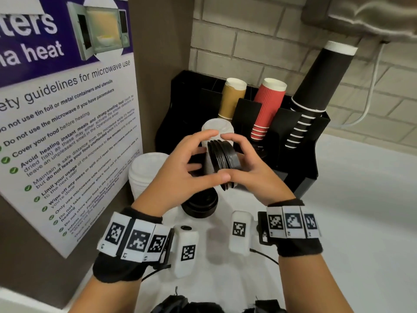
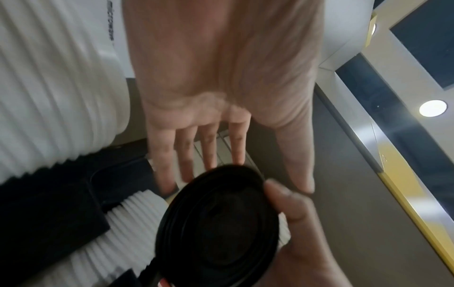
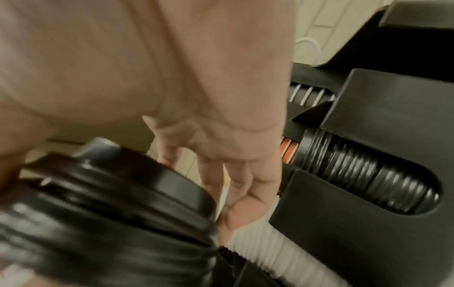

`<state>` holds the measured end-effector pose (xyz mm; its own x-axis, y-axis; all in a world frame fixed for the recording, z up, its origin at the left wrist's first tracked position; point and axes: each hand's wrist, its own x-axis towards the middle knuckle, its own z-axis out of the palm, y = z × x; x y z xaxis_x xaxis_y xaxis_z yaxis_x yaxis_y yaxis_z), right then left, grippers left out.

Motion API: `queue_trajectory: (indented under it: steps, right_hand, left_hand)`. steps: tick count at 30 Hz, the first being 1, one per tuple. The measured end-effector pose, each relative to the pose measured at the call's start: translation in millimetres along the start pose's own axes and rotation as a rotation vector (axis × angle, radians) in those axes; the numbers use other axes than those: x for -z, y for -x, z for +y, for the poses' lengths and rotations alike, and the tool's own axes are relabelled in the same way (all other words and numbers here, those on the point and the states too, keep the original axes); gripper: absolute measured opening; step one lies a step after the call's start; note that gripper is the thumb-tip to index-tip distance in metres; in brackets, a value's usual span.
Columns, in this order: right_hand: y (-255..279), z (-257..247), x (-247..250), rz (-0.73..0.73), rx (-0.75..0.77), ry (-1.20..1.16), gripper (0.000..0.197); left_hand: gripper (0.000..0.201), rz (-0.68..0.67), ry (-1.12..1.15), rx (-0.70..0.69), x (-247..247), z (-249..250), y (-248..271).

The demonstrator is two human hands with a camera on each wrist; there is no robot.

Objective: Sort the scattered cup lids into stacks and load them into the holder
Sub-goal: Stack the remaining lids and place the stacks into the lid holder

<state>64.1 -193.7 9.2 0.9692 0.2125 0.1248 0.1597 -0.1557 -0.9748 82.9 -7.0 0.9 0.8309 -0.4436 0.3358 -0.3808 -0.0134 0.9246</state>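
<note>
From the head view, the right hand (image 1: 250,168) grips a short stack of black lids (image 1: 223,160), held on edge in the air. The left hand (image 1: 180,175) is open, with its fingers spread beside the stack at 9 o'clock. The black holder (image 1: 311,154) stands behind, at 12 o'clock, with paper cups in it. White lids (image 1: 144,175) sit stacked on the surface at 9 o'clock, and more black lids (image 1: 199,206) sit at 6 o'clock.

From the left wrist, the black lids (image 2: 218,229) look round, smooth and thin. The left hand's fingers (image 2: 186,155) are straight and hold nothing.

From the right wrist, the picture is blurry. The lids (image 3: 110,203) look shiny with little ridges. A slot in the holder (image 3: 368,174) already has black lids in it, at 3 o'clock.

I think the slippery lids could fan apart and drop, because only one hand holds them and they are tipped sideways.
</note>
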Motion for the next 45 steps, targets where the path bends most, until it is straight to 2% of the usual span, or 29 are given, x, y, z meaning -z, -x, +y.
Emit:
queue_trajectory:
  steps: [2, 5, 8, 12, 22, 28, 33, 35, 39, 45]
  right_hand:
    - [5.7, -3.0, 0.3, -0.042, 0.034, -0.063, 0.062]
    - [10.8, -2.1, 4.6, -0.047, 0.035, -0.099, 0.061]
    - [16.7, -2.5, 9.1, -0.018, 0.013, -0.094, 0.062]
    - [20.5, -4.2, 10.7, 0.026, 0.016, -0.114, 0.058]
    - [21.0, -6.1, 5.5, 0.042, 0.033, -0.083, 0.059]
    - [16.6, -5.8, 11.0, 0.055, 0.057, -0.032, 0.058]
    - [-6.8, -11.2, 56.1, 0.391, 0.110, 0.230, 0.049]
    - [-20.9, -8.1, 79.7, 0.439, 0.076, 0.390, 0.047]
    - [-47.9, 2.5, 107.9, 0.341, -0.116, 0.697, 0.051]
    - [-65.5, 11.1, 103.5, 0.141, -0.171, 0.974, 0.059]
  left_hand:
    - [0.088, -0.080, 0.067, 0.041, -5.4, -1.4, -0.2]
    - [0.094, -0.114, 0.152, 0.032, -8.8, -4.1, 0.4]
    - [0.094, -0.106, 0.150, 0.052, -9.3, -6.6, 1.2]
    - [0.085, -0.107, 0.156, 0.045, -12.0, -7.2, 1.7]
    - [0.094, -0.093, 0.162, 0.057, -13.2, -6.8, 3.6]
    - [0.089, -0.060, 0.183, 0.062, -11.8, -10.5, 3.6]
    - [0.071, 0.081, 0.135, 0.007, 0.0, -7.1, 2.1]
    - [0.059, 0.123, 0.129, -0.021, 4.0, -4.8, 0.5]
    - [0.044, 0.155, 0.120, -0.053, 6.0, -3.5, -3.0]
    - [0.040, 0.145, 0.126, -0.047, 4.8, -3.7, -3.6]
